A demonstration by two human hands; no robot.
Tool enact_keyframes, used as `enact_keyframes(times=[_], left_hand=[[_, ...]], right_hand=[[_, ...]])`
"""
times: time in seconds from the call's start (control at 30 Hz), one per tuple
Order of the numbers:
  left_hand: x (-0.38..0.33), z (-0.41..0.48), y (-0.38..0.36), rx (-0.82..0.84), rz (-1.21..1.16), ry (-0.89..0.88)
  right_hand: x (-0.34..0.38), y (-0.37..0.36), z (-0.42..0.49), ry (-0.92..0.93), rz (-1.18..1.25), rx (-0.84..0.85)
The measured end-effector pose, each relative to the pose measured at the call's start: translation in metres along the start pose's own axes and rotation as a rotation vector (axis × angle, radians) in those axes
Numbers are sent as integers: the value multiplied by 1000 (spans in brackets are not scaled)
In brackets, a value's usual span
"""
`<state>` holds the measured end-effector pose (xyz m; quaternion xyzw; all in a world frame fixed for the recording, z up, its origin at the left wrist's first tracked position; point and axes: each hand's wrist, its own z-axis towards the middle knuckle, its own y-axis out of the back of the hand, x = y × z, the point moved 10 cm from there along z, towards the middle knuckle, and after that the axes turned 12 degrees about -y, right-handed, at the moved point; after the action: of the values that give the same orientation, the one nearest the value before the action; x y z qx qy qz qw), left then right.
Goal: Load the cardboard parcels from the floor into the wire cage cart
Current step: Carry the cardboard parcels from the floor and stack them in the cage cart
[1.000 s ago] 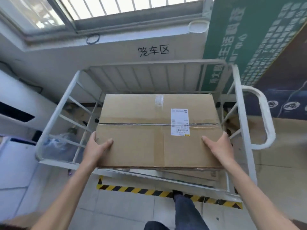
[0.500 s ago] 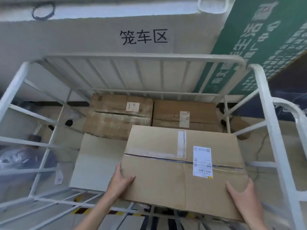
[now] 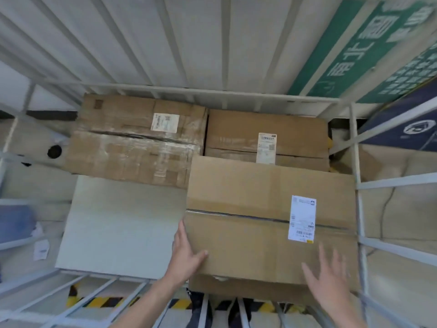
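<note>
**Grips at the front parcel (image 3: 260, 235) inside the wire cage cart (image 3: 224, 94)**

The left grip (image 3: 188, 253) clasps the near left corner of the front parcel. Its thumb lies over the top face and its fingers (image 3: 181, 233) run up along the left side. The right grip (image 3: 328, 278) is spread wide, fingers apart, over the near right corner of the same parcel. It is blurred, and I cannot tell whether the palm touches the cardboard. Both forearms reach in from below, across the cart's near rail.

The front parcel is a flat brown cardboard box with a taped seam across its top and a white shipping label (image 3: 302, 218) lying over that seam near the right end. It is in the front right part of the cart, with its right edge just beside the right-hand bars. Its far edge covers the near strip of the right back parcel (image 3: 264, 133). Whether it rests fully on the cart floor cannot be told.

The right back parcel and the left back parcel (image 3: 134, 143) stand side by side against the cart's rear bars, each with a white label. The left one is wrinkled and heavily taped. A pale sheet (image 3: 118, 228) lies on the cart floor in the front left, beside the left grip.

Outside the cart, yellow-and-black striped tape (image 3: 104, 300) runs along the floor under the near rail. A green sign (image 3: 354, 43) with white characters leans behind the far right corner.
</note>
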<state>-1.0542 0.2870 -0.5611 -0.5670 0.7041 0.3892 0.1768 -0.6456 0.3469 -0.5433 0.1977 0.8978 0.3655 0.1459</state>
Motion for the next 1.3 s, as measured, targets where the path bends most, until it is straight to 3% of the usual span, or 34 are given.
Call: enact_keyframes(times=[0.07, 0.2, 0.6, 0.73, 0.87, 1.3], left_hand=[[6, 0, -4, -63, 18, -8], [10, 4, -4, -91, 60, -39], [-62, 96, 27, -163, 173, -142], [-81, 127, 39, -101, 260, -141], [-79, 121, 39, -61, 342, -136], [-42, 94, 70, -176, 246, -94]], right_hand=[[7, -34, 5, -24, -44, 112], [9, -51, 10, -31, 3, 113], [73, 20, 74, 41, 99, 52], [91, 29, 80, 13, 141, 36], [89, 24, 77, 20, 164, 27], [116, 6, 57, 88, 88, 35]])
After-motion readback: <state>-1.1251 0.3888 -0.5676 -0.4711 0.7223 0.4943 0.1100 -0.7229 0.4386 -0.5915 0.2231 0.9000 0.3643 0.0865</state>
